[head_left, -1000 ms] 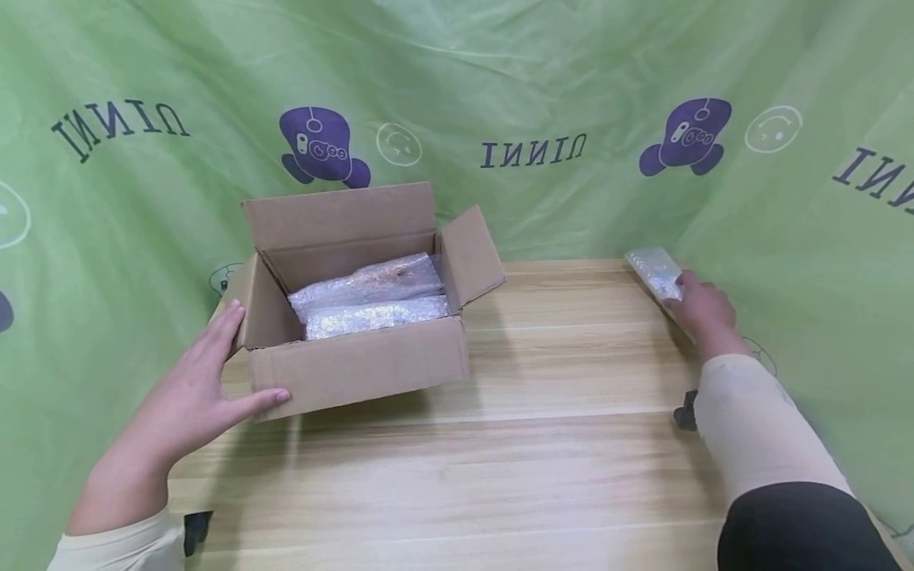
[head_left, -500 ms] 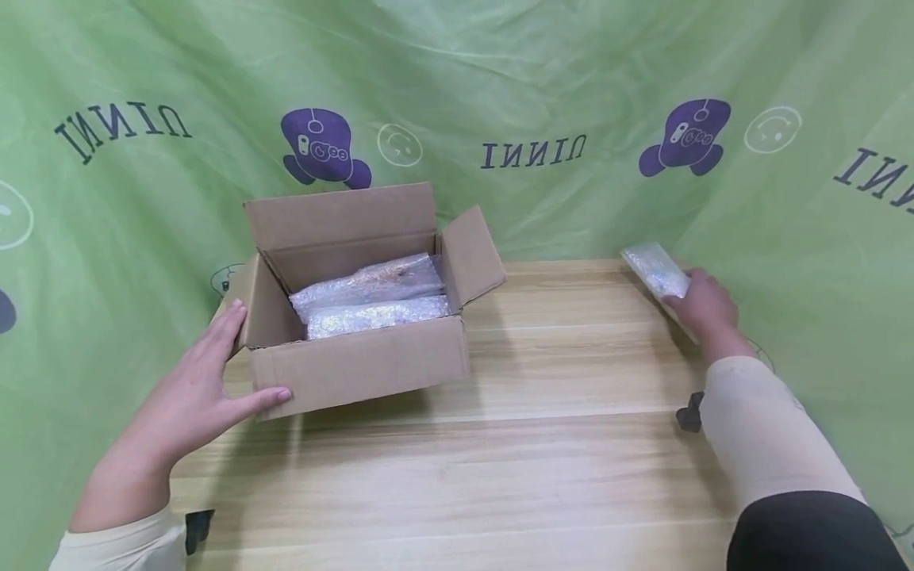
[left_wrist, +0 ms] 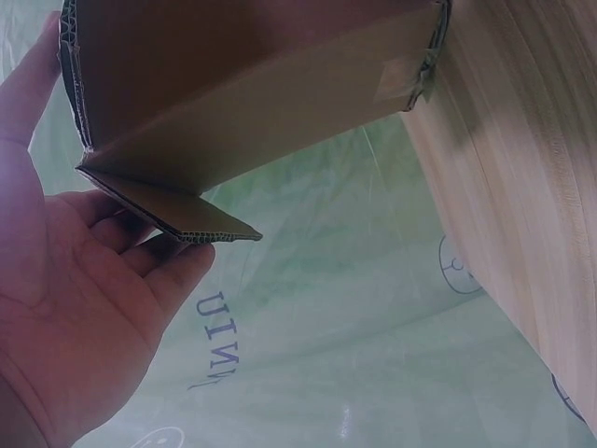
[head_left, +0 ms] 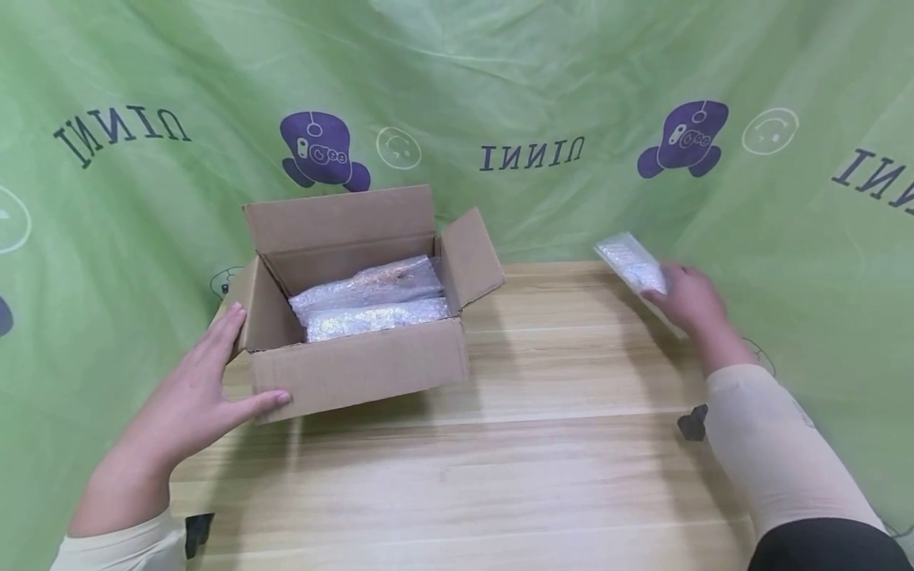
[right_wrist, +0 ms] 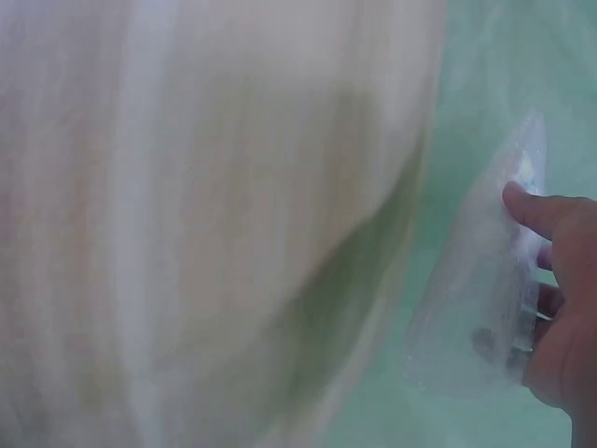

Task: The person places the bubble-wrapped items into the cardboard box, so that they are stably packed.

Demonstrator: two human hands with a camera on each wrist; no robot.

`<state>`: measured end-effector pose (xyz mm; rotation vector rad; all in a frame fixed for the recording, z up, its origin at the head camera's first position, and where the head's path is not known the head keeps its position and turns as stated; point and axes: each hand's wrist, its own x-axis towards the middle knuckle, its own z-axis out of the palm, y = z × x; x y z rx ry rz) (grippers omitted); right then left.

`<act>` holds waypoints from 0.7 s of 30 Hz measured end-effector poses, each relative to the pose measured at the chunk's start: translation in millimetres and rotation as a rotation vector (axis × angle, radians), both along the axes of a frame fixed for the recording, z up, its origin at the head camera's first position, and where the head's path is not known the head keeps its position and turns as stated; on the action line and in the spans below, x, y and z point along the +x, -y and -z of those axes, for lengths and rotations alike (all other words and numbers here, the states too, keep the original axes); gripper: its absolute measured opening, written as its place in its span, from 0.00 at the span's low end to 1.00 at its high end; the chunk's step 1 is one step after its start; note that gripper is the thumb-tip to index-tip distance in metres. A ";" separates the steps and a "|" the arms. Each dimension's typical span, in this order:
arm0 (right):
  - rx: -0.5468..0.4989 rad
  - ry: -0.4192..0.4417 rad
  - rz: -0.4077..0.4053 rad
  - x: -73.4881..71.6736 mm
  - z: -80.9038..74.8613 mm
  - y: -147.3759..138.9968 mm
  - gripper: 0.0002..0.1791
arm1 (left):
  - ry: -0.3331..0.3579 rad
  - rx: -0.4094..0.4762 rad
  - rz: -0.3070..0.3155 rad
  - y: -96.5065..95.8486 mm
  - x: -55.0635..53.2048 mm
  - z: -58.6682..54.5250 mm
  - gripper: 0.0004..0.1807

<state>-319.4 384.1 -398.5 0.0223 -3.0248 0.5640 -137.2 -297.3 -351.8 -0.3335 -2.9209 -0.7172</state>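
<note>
An open cardboard box (head_left: 364,369) stands tilted at the left of the table. Two bubble-wrapped packets lie in it, a rear packet (head_left: 371,284) and a front packet (head_left: 378,319). My left hand (head_left: 189,400) holds the box's left front corner, thumb on the front wall and fingers behind the side flap (left_wrist: 173,210). Over at the right, my right hand (head_left: 691,303) grips another bubble-wrapped packet (head_left: 630,260), held above the table's far right edge. The right wrist view shows my thumb across this clear packet (right_wrist: 466,289); its contents are blurred.
The wooden table (head_left: 500,476) runs up to a green printed curtain (head_left: 543,206) at the back and sides. Small black clips sit at the table's edges, a left clip (head_left: 198,533) and a right clip (head_left: 693,424). The box's right flap (head_left: 473,258) sticks outward.
My right hand has lifted the packet slightly and moved it left, away from the right-hand curtain. The left hand and the box stay in place.
</note>
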 end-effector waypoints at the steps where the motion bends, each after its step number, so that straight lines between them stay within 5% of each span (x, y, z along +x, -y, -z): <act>1: -0.009 -0.019 -0.007 0.9 -3.6 4.4 0.48 | 0.000 0.001 0.000 0.0 0.2 0.2 0.66; 10: -0.074 -0.142 -0.087 19.6 -48.4 54.7 0.44 | -0.001 0.006 0.002 -0.5 0.0 0.5 0.66; 21: -0.095 -0.391 -0.303 59.1 -121.6 143.3 0.36 | -0.013 0.004 0.002 0.2 0.3 2.3 0.66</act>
